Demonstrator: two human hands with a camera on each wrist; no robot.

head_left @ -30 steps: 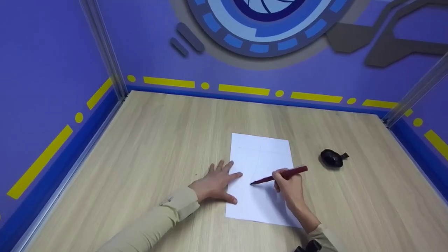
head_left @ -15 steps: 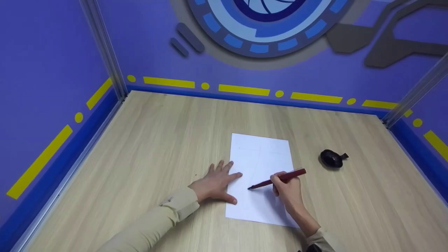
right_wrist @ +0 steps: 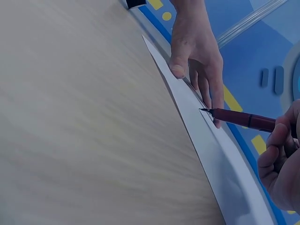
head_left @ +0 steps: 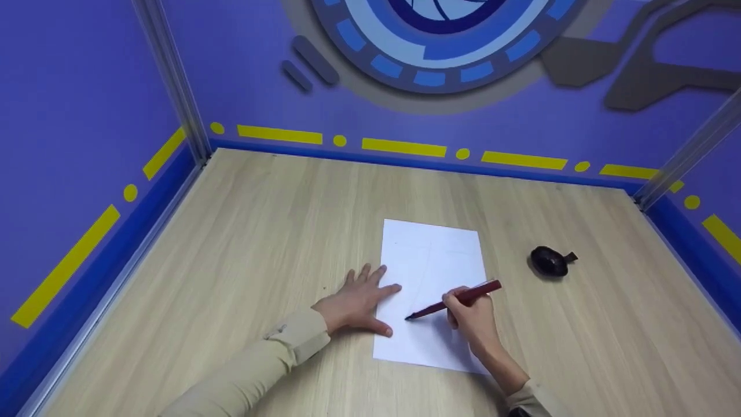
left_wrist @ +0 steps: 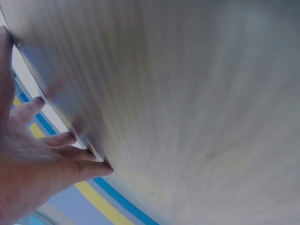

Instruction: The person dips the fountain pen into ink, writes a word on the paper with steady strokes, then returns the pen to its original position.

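Note:
A white sheet of paper (head_left: 454,260) lies on the wooden table, bearing a few faint thin lines on its upper half. My left hand (head_left: 354,306) rests with spread fingers at the sheet's left edge, thumb and some fingertips over the paper. Between thumb and fingers, my right hand (head_left: 476,320) pinches a dark red fountain pen (head_left: 428,310), tilted with its back end up to the right. The nib is right at the paper, left of the sheet's middle and near the left thumb. In the right wrist view the metal nib of the pen (right_wrist: 239,118) shows clearly.
A glossy black rounded object (head_left: 549,262) with a short tab lies to the right of the paper. Blue-purple panels (head_left: 260,87) with yellow markings enclose the table (head_left: 260,231) at the back and sides, joined by metal corner posts (head_left: 179,87).
My right hand has drawn the fountain pen's tip down and slightly left across the paper. The left hand and the sheet have stayed in place.

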